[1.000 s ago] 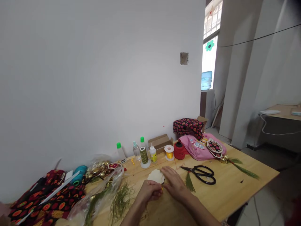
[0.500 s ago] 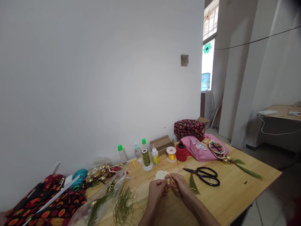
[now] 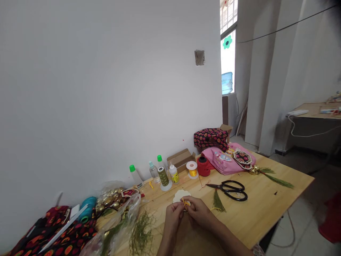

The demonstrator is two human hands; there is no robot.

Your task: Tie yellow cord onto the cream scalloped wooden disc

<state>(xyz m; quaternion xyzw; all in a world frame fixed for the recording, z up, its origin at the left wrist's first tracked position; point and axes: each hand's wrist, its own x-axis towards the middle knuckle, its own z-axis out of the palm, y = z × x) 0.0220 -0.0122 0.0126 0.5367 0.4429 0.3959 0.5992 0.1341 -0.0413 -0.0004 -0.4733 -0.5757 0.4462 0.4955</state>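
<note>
Both hands meet over the near part of the wooden table, fingers pinched close together. A yellow cord loops between them. My left hand grips it from the left, and my right hand pinches it from the right. Just behind the fingers lies a cream scalloped-edge piece, partly covered by the hands. To the right of my right hand is a green tassel, with black-handled scissors beyond it. The exact form of the cord between the fingertips is too small to make out.
Along the wall stand glue bottles, an olive thread spool, a yellow cord spool and a red roll. Loose green threads, a plastic bag and gold bells lie left. A pink bag sits back right.
The view has shifted slightly, so the scene sits a little higher and to the left. My hands stay together; the yellow cord between the fingers has changed its loop shape.
</note>
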